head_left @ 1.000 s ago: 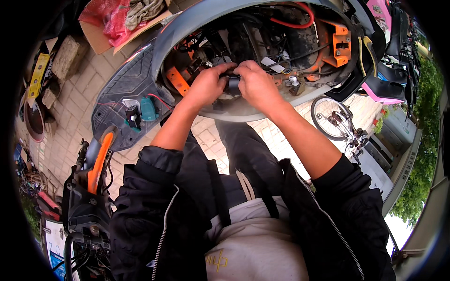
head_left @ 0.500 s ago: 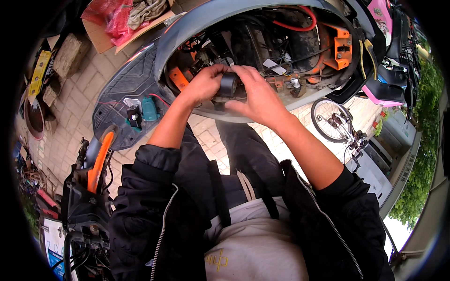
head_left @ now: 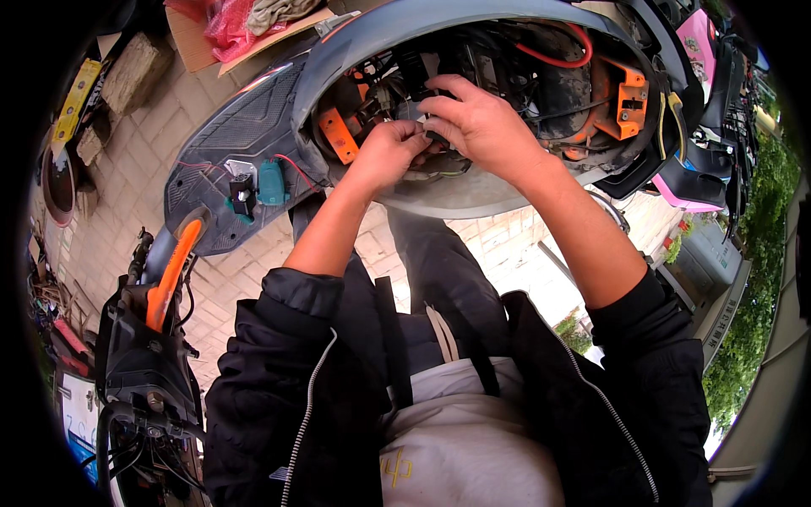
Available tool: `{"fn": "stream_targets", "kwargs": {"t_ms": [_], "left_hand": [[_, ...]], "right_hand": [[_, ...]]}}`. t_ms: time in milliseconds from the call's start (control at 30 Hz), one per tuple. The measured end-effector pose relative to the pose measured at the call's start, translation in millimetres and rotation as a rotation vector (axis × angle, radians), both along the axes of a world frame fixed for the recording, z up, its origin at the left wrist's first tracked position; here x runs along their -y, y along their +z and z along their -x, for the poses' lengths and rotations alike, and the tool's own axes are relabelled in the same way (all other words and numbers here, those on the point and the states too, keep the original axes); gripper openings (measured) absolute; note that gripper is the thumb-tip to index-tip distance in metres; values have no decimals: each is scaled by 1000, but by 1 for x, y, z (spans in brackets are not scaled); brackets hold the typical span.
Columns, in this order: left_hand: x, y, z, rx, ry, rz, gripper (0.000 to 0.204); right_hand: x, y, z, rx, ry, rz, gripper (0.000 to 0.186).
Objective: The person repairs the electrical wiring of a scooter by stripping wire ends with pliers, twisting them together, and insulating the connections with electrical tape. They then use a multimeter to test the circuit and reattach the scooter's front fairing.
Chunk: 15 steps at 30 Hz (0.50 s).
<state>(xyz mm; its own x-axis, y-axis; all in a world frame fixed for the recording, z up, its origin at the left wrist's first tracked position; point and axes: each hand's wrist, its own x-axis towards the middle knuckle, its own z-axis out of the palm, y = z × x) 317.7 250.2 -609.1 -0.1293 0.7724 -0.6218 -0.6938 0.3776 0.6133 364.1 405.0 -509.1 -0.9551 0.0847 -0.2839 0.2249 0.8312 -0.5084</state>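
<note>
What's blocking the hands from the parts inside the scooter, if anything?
Nothing you can see. The left hand and right hand reach over the near rim, in among the parts. They hide whatever is right under them, though, so I can't tell there.

The fisheye's riding on the wearer's head, staring down past the black jacket [head_left: 253,397], sitting fairly close above the left hand [head_left: 390,154], right hand [head_left: 490,127] and scooter body [head_left: 465,196], taking in paving bricks [head_left: 139,165] too.

Black jacket [head_left: 262,406] with silver zip [head_left: 300,431]; pale shirt [head_left: 481,431], yellow marking [head_left: 395,466]; dark trousers [head_left: 439,262].
</note>
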Motion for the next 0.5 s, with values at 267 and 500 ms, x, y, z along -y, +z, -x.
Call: {"fn": "stream_targets", "kwargs": {"t_ms": [267,500], "left_hand": [[-8,9,-17,26,281,164,19],[-8,1,-30,50,399,178,16]], "right_hand": [[-9,7,46,581,411,-158,28],[-2,7,58,735,551,-224,28]]}}
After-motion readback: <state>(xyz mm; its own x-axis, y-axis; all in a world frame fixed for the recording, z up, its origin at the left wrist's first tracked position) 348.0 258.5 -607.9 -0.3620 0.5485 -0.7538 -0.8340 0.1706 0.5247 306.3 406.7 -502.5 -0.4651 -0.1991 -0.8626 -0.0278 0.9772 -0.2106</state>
